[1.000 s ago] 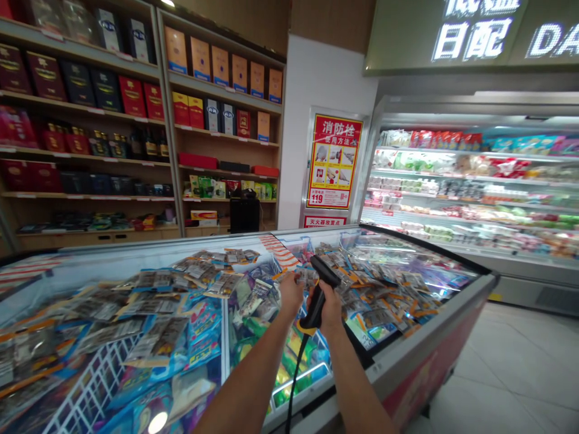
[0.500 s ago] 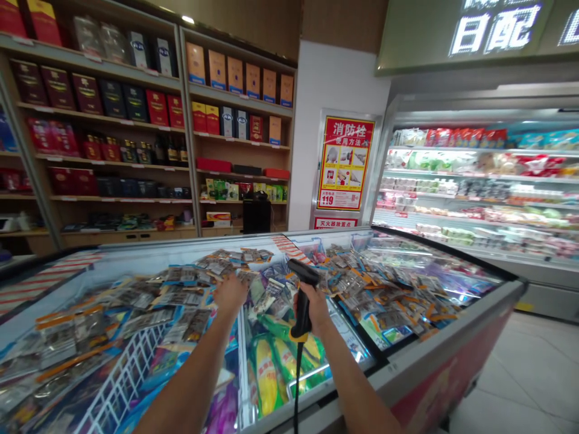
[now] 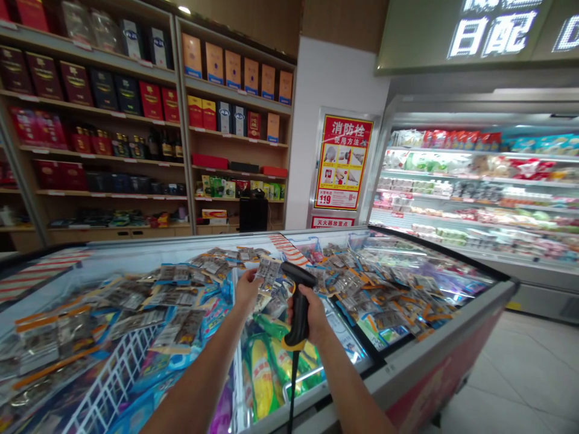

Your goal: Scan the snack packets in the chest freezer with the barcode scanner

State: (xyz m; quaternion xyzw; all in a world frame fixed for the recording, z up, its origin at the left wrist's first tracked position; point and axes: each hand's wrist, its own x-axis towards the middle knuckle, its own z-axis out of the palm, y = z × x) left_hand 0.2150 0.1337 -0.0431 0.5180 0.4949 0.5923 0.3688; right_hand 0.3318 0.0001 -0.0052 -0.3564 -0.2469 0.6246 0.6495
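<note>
My right hand is wrapped round the grip of a black and yellow barcode scanner, whose cable hangs down towards me. Its head is level with a small flat packet of silvery grey. My left hand pinches that packet at its near left edge and holds it up just left of the scanner head. Beneath both hands lie green and yellow bags with corn pictures inside a chest freezer. Many similar packets with orange and blue edges are heaped to the left.
A white wire basket divider stands in the freezer's left part. More packets lie on the right side. Behind are shelves of boxed goods, a red fire hydrant notice and a lit refrigerated display.
My left hand has moved right from the heap towards the scanner, with a packet now showing upright in its fingers. The scanner has shifted slightly left and down in my right hand.
</note>
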